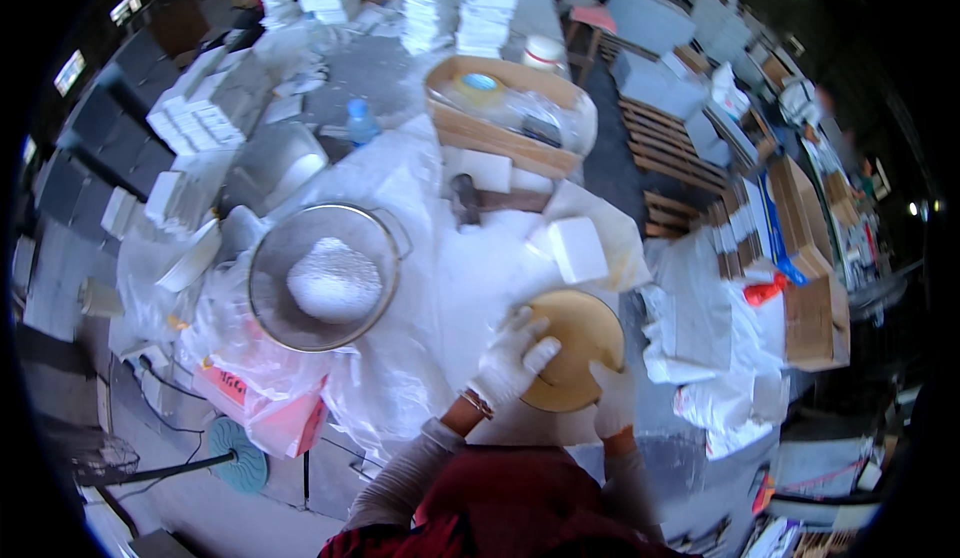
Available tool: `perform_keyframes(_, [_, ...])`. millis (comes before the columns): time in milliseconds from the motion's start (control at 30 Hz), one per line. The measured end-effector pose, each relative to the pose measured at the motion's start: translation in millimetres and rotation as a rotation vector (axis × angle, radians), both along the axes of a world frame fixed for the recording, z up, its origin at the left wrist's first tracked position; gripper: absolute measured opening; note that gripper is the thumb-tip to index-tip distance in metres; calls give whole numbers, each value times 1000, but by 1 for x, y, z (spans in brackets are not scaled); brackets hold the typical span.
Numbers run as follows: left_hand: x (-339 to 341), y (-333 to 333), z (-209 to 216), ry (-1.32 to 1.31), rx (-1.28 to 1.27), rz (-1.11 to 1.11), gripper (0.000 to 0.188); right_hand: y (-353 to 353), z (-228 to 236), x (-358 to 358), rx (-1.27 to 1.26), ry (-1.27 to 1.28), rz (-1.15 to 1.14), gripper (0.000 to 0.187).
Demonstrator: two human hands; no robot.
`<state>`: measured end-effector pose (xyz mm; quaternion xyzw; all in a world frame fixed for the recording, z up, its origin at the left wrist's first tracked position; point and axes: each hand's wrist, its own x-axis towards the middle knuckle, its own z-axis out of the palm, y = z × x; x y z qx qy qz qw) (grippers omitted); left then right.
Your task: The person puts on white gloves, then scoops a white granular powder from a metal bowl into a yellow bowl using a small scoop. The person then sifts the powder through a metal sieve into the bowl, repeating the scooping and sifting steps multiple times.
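A round tan bowl (576,330) sits in front of me at the near side of the table. My left hand (508,366), in a white glove, grips its left rim, with the thumb reaching over the inside. At the lower right rim my right hand (612,403), also gloved, holds on with its thumb inside; its other fingers are mostly hidden. Whatever lies in the bowl is too blurred to tell. Left of it stands a large round metal-rimmed sieve (268,303) with a heap of white powder (335,280). A white block (578,250) rests just beyond the bowl.
White plastic sheeting (400,193) covers much of the table. Farther back are a cardboard box (500,143) with tape rolls, a dark-headed hammer (465,198), a blue-capped bottle (361,123) and stacked white pieces (210,103). Open cartons (812,308) stand at the right.
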<state>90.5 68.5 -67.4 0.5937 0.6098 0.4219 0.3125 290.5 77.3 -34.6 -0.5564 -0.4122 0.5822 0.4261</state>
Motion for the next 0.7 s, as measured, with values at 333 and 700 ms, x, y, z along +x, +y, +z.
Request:
perform_keyframes(333, [-71, -73, 77, 11, 307, 310, 37, 44, 40, -96, 150, 259, 125, 34])
perform_keyframes(700, [-126, -160, 87, 30, 261, 495, 35, 50, 86, -316, 1087, -225, 501, 50])
